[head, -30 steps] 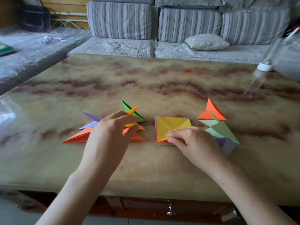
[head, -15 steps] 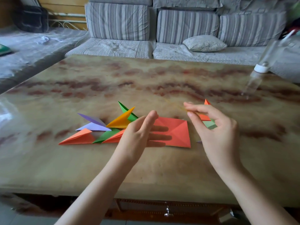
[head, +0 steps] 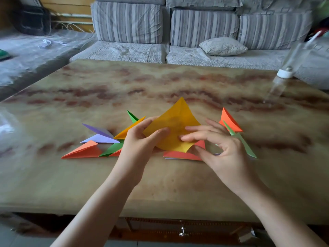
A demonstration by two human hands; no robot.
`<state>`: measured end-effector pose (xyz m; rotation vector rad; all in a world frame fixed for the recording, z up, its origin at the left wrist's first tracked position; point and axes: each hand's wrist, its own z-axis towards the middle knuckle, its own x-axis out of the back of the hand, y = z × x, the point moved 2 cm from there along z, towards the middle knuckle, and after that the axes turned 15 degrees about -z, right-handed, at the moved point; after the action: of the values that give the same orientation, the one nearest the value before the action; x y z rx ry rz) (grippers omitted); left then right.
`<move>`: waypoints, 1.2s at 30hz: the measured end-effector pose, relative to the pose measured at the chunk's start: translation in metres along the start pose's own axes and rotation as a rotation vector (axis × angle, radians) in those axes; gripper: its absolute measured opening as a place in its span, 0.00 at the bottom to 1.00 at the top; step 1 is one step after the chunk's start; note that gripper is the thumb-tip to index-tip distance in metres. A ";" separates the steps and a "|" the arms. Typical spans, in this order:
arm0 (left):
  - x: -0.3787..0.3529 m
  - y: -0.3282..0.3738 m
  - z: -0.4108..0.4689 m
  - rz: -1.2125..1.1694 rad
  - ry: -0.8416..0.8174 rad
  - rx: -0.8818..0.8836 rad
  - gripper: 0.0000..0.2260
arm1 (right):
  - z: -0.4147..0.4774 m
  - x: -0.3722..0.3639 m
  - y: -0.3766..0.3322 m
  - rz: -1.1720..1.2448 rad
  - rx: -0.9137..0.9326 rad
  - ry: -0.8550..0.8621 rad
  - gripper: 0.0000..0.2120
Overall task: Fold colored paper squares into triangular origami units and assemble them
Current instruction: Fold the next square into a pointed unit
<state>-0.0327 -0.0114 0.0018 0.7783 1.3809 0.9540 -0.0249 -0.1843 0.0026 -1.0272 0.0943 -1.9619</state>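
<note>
A yellow paper square [head: 175,122] is held up above the table, one corner pointing away from me. My left hand [head: 142,145] pinches its left edge between thumb and fingers. My right hand [head: 220,150] pinches its right lower part with fingers on top and thumb beneath. Under the yellow sheet lies a stack of squares with an orange sheet [head: 181,155] on top. Folded triangular units [head: 99,141] in orange, purple, green and yellow lie to the left. More folded units, orange [head: 230,121] and green [head: 246,146], lie to the right, partly hidden by my right hand.
The marble-patterned table [head: 160,184] has a drawer with a metal knob [head: 183,232] below its front edge. A clear plastic bottle [head: 284,73] stands at the far right. A striped sofa [head: 195,27] with a pillow runs behind the table.
The yellow square left the stack, exposing the orange sheet. My left hand came over from the folded units, and both hands now hold the yellow square above the stack.
</note>
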 end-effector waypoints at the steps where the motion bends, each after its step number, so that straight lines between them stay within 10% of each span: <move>1: -0.001 0.000 0.000 -0.001 -0.018 -0.002 0.07 | 0.001 0.001 -0.002 0.015 -0.002 0.018 0.06; 11: -0.016 -0.002 -0.010 -0.046 -0.141 0.106 0.16 | 0.008 0.007 0.001 0.446 -0.483 0.064 0.09; 36: -0.016 -0.001 -0.013 0.066 -0.061 -0.055 0.10 | 0.008 0.010 -0.011 0.572 -0.703 0.037 0.01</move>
<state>-0.0444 -0.0271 0.0066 0.8098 1.2776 1.0071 -0.0291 -0.1827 0.0191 -1.2204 1.0393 -1.4240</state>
